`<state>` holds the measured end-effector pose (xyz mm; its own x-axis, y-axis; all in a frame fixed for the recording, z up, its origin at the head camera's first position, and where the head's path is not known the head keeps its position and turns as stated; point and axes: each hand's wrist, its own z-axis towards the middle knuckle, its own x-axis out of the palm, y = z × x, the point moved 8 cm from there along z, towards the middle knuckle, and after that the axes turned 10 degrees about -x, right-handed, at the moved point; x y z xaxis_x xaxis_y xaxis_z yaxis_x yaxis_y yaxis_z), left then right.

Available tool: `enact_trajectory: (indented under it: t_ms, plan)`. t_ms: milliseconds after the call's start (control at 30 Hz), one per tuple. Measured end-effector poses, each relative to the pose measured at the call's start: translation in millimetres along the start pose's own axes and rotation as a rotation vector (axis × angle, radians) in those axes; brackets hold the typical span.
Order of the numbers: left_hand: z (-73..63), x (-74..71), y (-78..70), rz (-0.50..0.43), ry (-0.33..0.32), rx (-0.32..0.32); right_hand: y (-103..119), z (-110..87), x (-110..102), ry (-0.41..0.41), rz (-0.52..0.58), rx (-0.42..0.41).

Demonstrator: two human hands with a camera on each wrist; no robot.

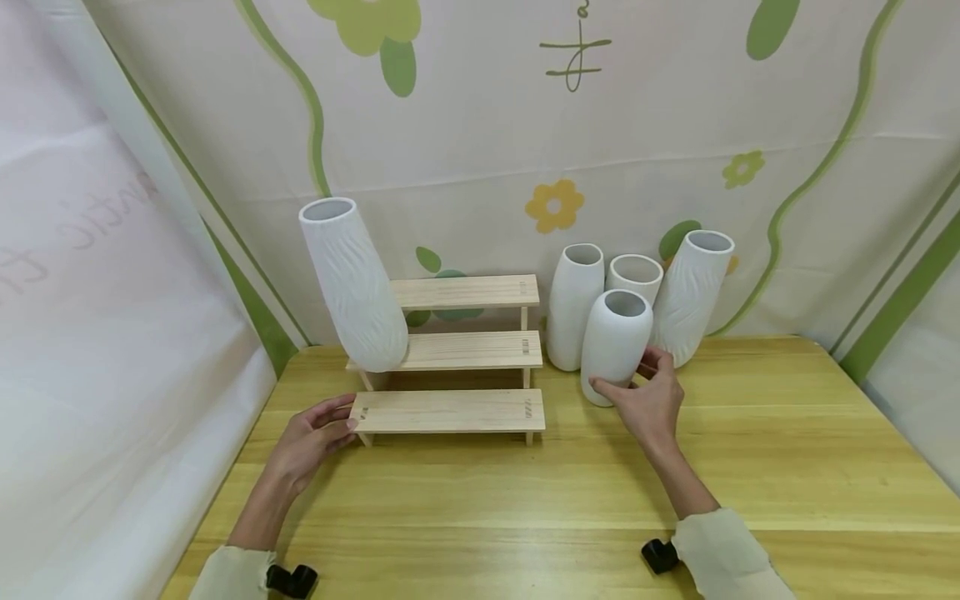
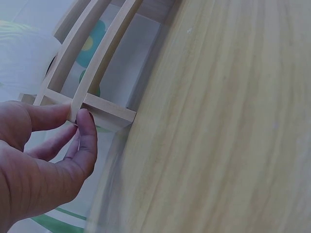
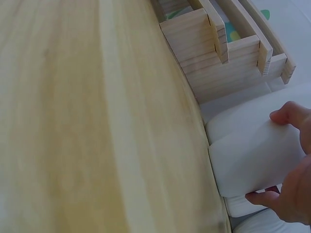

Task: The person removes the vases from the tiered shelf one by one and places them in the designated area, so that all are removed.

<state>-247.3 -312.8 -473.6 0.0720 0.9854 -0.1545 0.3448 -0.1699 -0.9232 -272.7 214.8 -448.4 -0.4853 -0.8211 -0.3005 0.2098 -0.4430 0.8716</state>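
My left hand [image 1: 306, 442] pinches the left end of the lowest board of a three-step wooden stand [image 1: 450, 412]; the left wrist view shows the thumb and fingertips [image 2: 85, 119] on that end. Around the lower part of a short, smooth white vase [image 1: 617, 350], my right hand [image 1: 651, 398] holds thumb and fingers on opposite sides. This vase is upright, its base at the tabletop in the right wrist view. A tall white vase [image 1: 352, 292] with a wavy relief stands at the left of the stand's middle step.
Behind the held vase are a smooth white vase [image 1: 574, 308], a partly hidden white vase [image 1: 636, 268] and a wavy-relief vase [image 1: 693, 296]. The wooden table [image 1: 480, 508] backs onto a flower-print curtain [image 1: 465, 125]. More fabric [image 1: 112, 375] hangs along the left side.
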Motion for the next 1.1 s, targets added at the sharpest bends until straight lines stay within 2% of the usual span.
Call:
enact_trajectory:
  t_ms: [333, 600, 833, 1100]
  plan:
    - [0.4, -0.9, -0.2, -0.001, -0.001, -0.007, 4.3, 1.0, 1.8, 0.040, 0.032, 0.020]
    - [0.3, -0.7, -0.6, -0.001, 0.001, -0.009, 9.9, 3.1, 0.3, 0.125, -0.048, 0.039]
    - [-1.1, -0.5, -1.6, -0.004, 0.003, 0.001, 13.1, 0.7, 2.0, 0.187, -0.074, 0.046]
    - [-1.3, 1.3, -0.5, -0.007, 0.010, 0.001, 21.5, -7.1, 2.6, 0.289, -0.108, -0.032]
